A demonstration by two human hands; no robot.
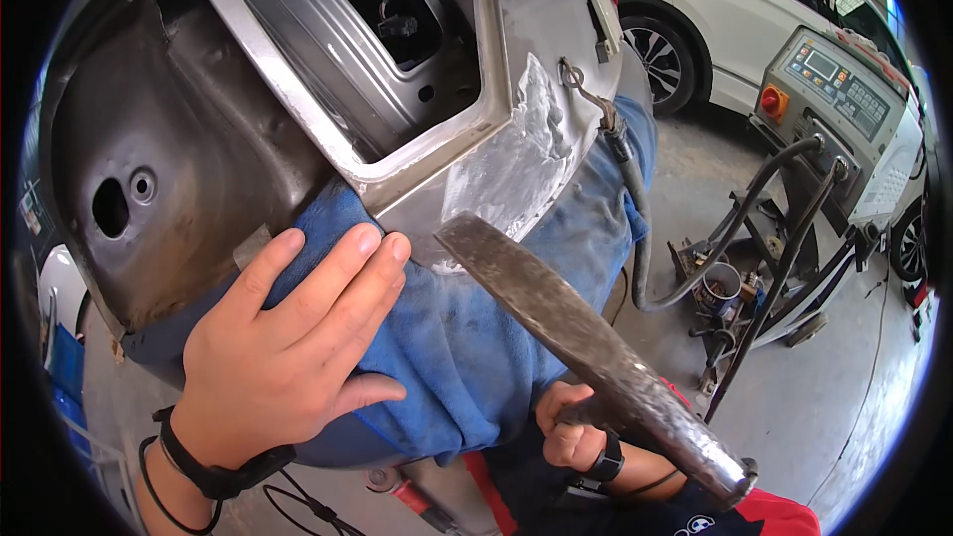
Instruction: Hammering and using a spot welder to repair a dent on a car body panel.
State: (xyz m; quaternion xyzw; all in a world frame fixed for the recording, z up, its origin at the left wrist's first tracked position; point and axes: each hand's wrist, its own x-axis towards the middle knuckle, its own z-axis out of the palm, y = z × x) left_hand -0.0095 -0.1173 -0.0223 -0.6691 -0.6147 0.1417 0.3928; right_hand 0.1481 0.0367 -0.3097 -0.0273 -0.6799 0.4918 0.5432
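My left hand (298, 347) has its fingers stretched out over a blue cloth (437, 367), fingertips near the lower edge of the grey car body panel (397, 189). It holds nothing. My right hand (568, 425) is closed round the handle of a body hammer (596, 347) with a long, worn metal head. The flat end of that head points up and left, by the panel's corner; I cannot tell whether it touches. A bare, sanded metal patch (511, 169) shows just beyond it. The cloth drapes below the panel edge and partly lies under my left hand.
A cable clamp (606, 117) is fixed to the panel at right, its thick cable running to a control machine (829, 109) on a cart. A bucket (722, 283) and tools sit on the cart. Behind stands a white car (735, 0). A red-grey power tool (397, 491) lies below.
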